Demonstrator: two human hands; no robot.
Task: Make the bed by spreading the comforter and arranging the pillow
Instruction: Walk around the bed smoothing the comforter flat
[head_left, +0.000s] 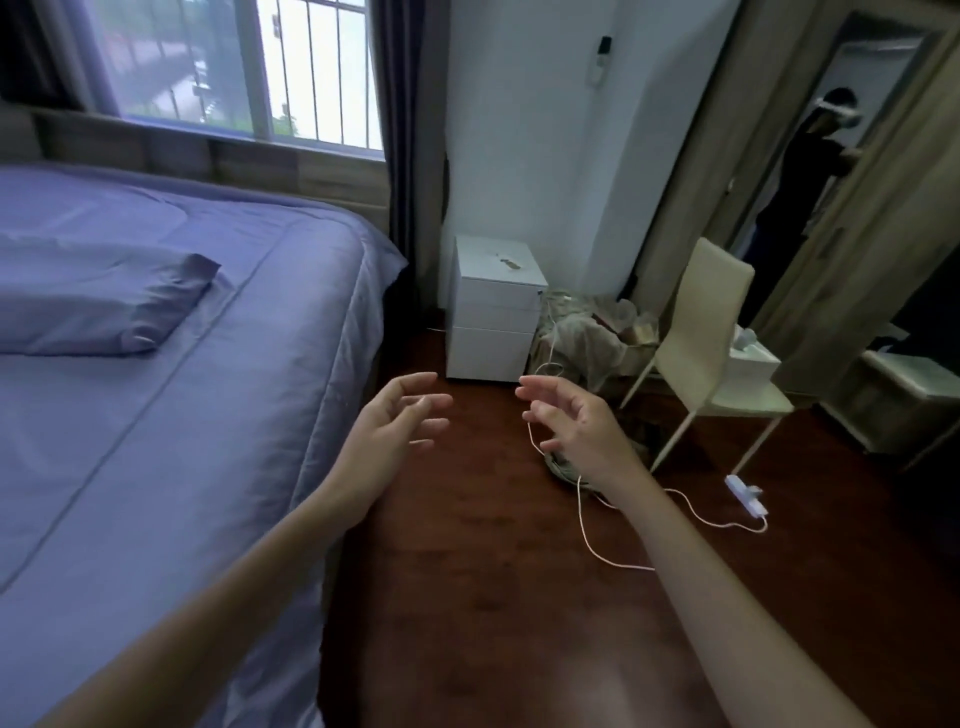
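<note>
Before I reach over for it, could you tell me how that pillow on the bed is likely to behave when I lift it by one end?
The pillow looks flat and soft, so it will probably sag rather than stay stiff. Its loose, creased cover may slide or bunch in the grip. It seems light, likely a one-hand lift; both the left hand and the right hand are open and empty.

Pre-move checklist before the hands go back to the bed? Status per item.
1. Left hand empty and open: ok.
2. Right hand empty and open: ok.
3. Comforter spread flat over the bed, draping over the near side: ok in view; the far side is out of frame, cannot tell.
4. Pillow lying on top of the comforter near the head end: ok, though whether it is centred cannot tell.
5. Floor beside the bed free of trip hazards: not ok, a white cable trails across it under the right hand.
</note>
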